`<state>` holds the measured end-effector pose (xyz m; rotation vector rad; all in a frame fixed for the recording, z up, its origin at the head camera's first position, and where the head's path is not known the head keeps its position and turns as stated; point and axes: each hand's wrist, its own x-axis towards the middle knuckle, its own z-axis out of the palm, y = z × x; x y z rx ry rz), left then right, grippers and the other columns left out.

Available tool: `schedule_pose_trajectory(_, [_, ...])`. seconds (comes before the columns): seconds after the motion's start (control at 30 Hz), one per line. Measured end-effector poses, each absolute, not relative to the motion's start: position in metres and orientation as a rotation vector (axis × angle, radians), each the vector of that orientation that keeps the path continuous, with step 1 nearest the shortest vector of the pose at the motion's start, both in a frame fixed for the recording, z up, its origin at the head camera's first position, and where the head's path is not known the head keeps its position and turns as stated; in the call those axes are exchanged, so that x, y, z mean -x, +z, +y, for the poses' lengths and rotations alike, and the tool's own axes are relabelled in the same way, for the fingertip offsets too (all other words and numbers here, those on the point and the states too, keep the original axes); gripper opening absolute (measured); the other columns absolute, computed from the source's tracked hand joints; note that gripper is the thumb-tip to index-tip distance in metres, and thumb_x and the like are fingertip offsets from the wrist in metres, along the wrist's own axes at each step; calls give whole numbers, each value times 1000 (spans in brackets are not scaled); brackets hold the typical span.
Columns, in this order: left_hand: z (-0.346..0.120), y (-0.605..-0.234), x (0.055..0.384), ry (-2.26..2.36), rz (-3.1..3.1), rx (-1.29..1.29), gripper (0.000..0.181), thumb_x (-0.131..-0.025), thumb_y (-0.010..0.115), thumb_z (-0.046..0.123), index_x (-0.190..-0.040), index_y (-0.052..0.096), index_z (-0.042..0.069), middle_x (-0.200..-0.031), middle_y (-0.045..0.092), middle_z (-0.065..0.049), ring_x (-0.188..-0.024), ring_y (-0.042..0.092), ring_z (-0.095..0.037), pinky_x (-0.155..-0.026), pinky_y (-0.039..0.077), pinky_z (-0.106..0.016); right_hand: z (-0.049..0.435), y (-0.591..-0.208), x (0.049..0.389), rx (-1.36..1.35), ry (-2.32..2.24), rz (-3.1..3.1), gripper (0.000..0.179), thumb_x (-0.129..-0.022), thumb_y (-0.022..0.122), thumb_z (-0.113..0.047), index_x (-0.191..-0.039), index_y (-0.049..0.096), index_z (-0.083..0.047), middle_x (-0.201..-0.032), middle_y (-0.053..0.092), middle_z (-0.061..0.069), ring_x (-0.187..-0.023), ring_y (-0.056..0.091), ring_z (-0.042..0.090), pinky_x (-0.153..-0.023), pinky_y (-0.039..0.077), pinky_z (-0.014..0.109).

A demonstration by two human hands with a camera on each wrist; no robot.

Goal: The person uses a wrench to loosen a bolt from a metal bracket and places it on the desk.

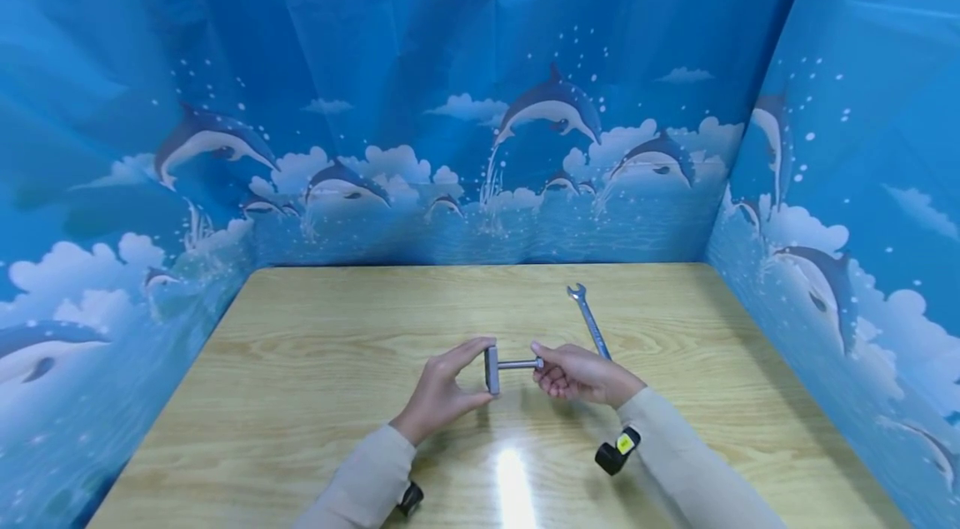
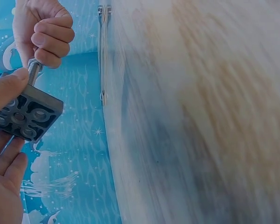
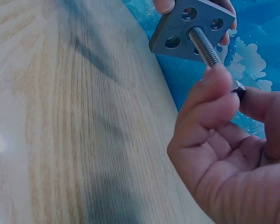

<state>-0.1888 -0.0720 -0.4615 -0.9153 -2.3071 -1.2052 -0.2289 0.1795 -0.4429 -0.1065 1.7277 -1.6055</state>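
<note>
A square grey metal plate (image 3: 181,28) with several holes is held on edge above the table. My left hand (image 1: 444,391) grips it by opposite edges, thumb on one and fingers on the other. From the plate's centre a threaded bolt (image 3: 203,45) sticks out toward the right. My right hand (image 1: 581,374) pinches the bolt's far end between thumb and forefinger, its other fingers curled in. Part of a hex-shaped end (image 3: 239,88) shows between those fingertips. In the left wrist view the plate's ribbed, recessed face (image 2: 25,116) shows.
An open-ended wrench (image 1: 591,319) lies on the wooden table (image 1: 337,321) beyond my right hand, its near end hidden behind that hand. Blue dolphin-print curtains (image 1: 450,96) stand at the back and both sides.
</note>
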Motion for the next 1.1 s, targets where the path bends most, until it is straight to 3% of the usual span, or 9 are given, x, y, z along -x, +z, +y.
schedule_pose_trajectory(0.1, [-71, -462, 189, -1214, -2306, 913, 75, -62, 88, 7, -131, 57, 10, -133, 59, -6, -122, 56, -21, -103, 46, -31, 181, -442, 229, 138, -1616, 1720, 51, -98, 49, -46, -89, 63, 2, -68, 61, -2, -54, 52, 1, -46, 45, 10])
schedule_pose_trajectory(0.2, [-71, -462, 189, -1225, -2302, 911, 75, -62, 88, 7, -131, 57, 10, -133, 59, -6, -122, 56, -21, -103, 46, -31, 184, -441, 229, 182, -1639, 1732, 42, -99, 51, -36, -97, 61, 5, -72, 61, -1, -58, 53, 3, -48, 44, 11])
schedule_pose_trajectory(0.4, [-71, -462, 189, -1249, -2300, 902, 77, -63, 89, 9, -132, 56, 13, -133, 59, -6, -122, 56, -20, -103, 47, -32, 187, -444, 228, 297, -1710, 1878, 14, -91, 66, -12, -100, 60, -3, -90, 60, 4, -81, 56, 15, -73, 53, 25])
schedule_pose_trajectory(0.53, [-70, -462, 188, -1263, -2308, 892, 77, -63, 88, 9, -133, 56, 13, -132, 59, -6, -122, 56, -20, -103, 47, -33, 186, -446, 225, 347, -1682, 2070, 24, -83, 72, -9, -103, 63, -1, -95, 58, 6, -88, 53, 20, -79, 53, 31])
schedule_pose_trajectory(0.8, [-70, -463, 184, -1303, -2374, 795, 74, -63, 88, 10, -130, 58, 16, -132, 59, -4, -122, 56, -18, -104, 46, -33, 179, -447, 217, 369, -1647, 2295, 35, -79, 77, -9, -108, 62, 4, -97, 63, 9, -85, 59, 19, -71, 57, 24])
schedule_pose_trajectory(1.0, [-71, -462, 186, -1288, -2370, 796, 75, -63, 88, 10, -131, 57, 17, -132, 60, -5, -122, 56, -18, -104, 46, -33, 179, -446, 218, 406, -1616, 2256, 41, -85, 73, -16, -120, 59, 1, -109, 63, 12, -95, 60, 21, -81, 57, 28])
schedule_pose_trajectory(1.1, [-71, -461, 187, -1271, -2360, 803, 75, -63, 88, 10, -131, 57, 16, -131, 60, -7, -121, 57, -19, -104, 46, -33, 181, -446, 221, 449, -1619, 2115, 47, -94, 63, -24, -131, 51, 2, -119, 61, 20, -105, 61, 30, -92, 56, 35])
